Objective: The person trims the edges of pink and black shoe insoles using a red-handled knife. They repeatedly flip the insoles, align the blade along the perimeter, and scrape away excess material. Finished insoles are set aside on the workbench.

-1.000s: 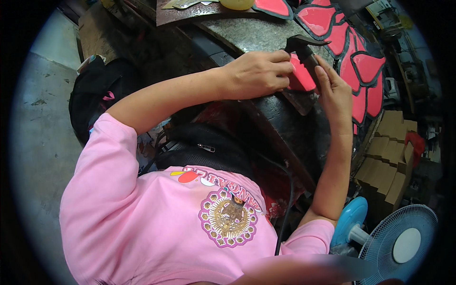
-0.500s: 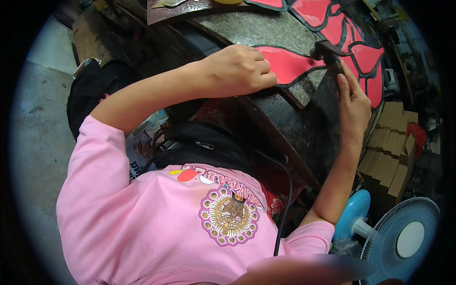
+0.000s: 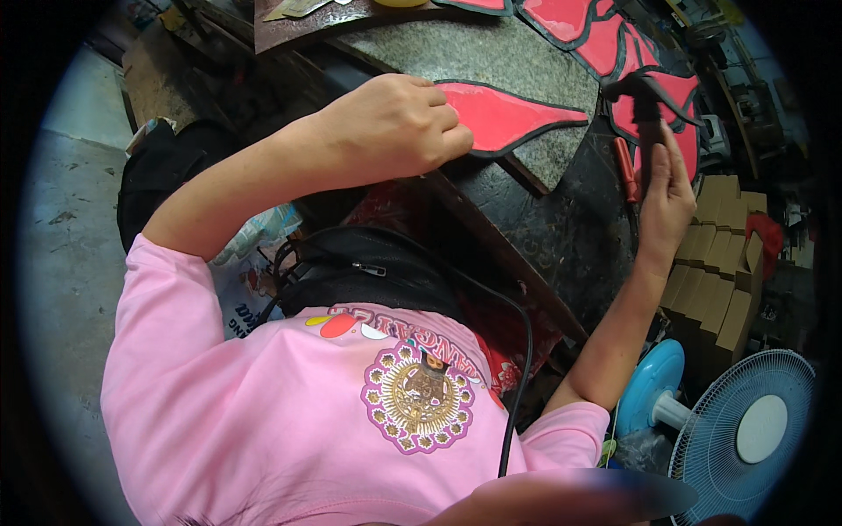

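A pink cut piece [image 3: 509, 116] with a black border lies on the speckled stone slab [image 3: 561, 74], its narrow end pointing right. My left hand [image 3: 408, 125] is closed on the wide left end of this piece, fingers curled over its edge. In my right hand [image 3: 668, 197], a hammer [image 3: 647, 110] is gripped by its dark handle. The hammer head is to the right of the piece's narrow tip, apart from it. Beside the hammer handle lies a red-handled tool [image 3: 626, 169], its far end partly hidden.
Several more black-edged pink pieces [image 3: 605, 48] lie at the back right of the table. A yellow round thing [image 3: 402, 3] sits at the top edge. Small brown boxes [image 3: 715, 254] are stacked right of the table, with a fan [image 3: 745, 438] nearer me.
My right hand has moved the hammer right, off the narrow end of the pink piece, and the red-handled tool now shows. The view has shifted slightly.
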